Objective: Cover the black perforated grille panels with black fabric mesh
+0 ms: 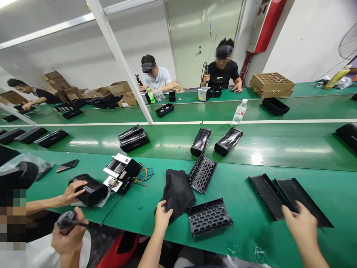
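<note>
Two hands at a green bench, crumpled black fabric sheet near the front edge pinched by fingers of the left hand, flat black plastic trays touched by spread fingers of the right hand.

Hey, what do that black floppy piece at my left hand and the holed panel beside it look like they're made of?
The black floppy piece looks like fabric or thin foam with a matte finish: it crumples and folds and shows no shine. The holed panel is probably moulded plastic, semi-matte: it looks rigid, with even rows of slots and a raised rim.
</note>
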A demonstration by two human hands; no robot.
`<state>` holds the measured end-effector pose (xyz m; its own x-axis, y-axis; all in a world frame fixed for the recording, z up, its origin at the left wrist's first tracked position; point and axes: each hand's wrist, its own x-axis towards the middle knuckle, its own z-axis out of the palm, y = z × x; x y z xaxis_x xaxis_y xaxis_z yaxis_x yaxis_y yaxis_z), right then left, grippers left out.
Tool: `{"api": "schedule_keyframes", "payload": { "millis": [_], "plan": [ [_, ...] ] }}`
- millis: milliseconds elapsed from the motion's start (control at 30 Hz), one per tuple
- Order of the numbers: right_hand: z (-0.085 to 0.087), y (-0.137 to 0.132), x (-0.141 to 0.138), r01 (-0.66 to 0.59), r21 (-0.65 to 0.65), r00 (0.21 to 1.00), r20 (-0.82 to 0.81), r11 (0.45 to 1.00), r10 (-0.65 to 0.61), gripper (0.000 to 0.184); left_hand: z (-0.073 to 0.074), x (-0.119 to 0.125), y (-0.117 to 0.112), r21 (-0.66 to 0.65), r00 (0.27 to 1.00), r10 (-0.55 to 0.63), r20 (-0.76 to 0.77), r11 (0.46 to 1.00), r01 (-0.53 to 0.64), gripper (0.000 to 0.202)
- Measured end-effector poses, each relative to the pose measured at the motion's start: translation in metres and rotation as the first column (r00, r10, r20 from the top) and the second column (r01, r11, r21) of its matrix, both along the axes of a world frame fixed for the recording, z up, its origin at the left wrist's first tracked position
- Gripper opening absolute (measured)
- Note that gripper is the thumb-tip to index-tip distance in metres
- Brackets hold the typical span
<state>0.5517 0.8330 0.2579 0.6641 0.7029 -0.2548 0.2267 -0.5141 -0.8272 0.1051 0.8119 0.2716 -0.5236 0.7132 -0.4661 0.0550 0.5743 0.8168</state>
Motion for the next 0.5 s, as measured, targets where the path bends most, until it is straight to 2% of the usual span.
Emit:
{"api": "schedule_keyframes", "payload": {
  "millis": [33, 67, 100, 167, 233, 267, 300, 367, 500],
  "plan": [
    [0.012, 0.001, -0.032, -0.112, -0.005, 0.993, 0.046, 0.994, 0.112, 0.053, 0.002, 0.003, -0.001, -0.002, 0.998, 0.003, 0.061, 1.000, -0.003, 0.035],
    [0.024, 0.001, -0.067, -0.283, -0.001, 0.959, 0.023, 0.959, 0.283, 0.044, 0.005, 0.007, -0.002, 0.000, 0.989, 0.020, 0.148, 1.000, -0.020, 0.040],
    [0.034, 0.001, -0.102, -0.448, 0.022, 0.893, -0.019, 0.894, 0.449, 0.036, 0.008, 0.010, -0.002, 0.006, 0.967, 0.046, 0.251, 0.999, -0.050, 0.046],
    [0.051, -0.001, -0.170, -0.697, 0.123, 0.709, -0.032, 0.706, 0.705, 0.024, 0.016, 0.019, -0.003, 0.019, 0.890, 0.101, 0.445, 0.992, -0.122, 0.052],
    [0.061, -0.002, -0.224, -0.841, 0.196, 0.518, 0.027, 0.504, 0.855, 0.016, 0.026, 0.027, -0.002, 0.020, 0.835, 0.115, 0.538, 0.989, -0.149, 0.044],
    [0.063, -0.003, -0.244, -0.876, 0.202, 0.461, 0.084, 0.438, 0.883, 0.013, 0.031, 0.032, -0.001, 0.015, 0.823, 0.110, 0.557, 0.990, -0.142, 0.039],
    [0.063, -0.003, -0.259, -0.897, 0.192, 0.426, 0.144, 0.397, 0.893, 0.010, 0.036, 0.036, 0.000, 0.009, 0.813, 0.099, 0.574, 0.992, -0.128, 0.035],
    [0.062, -0.002, -0.277, -0.918, 0.152, 0.395, 0.255, 0.367, 0.883, 0.010, 0.046, 0.044, 0.002, 0.016, 0.796, 0.080, 0.600, 0.994, -0.112, 0.031],
    [0.057, 0.001, -0.281, -0.911, 0.108, 0.408, 0.392, 0.399, 0.825, 0.010, 0.064, 0.054, 0.004, 0.028, 0.801, 0.075, 0.594, 0.993, -0.113, 0.030]
  ]
}}
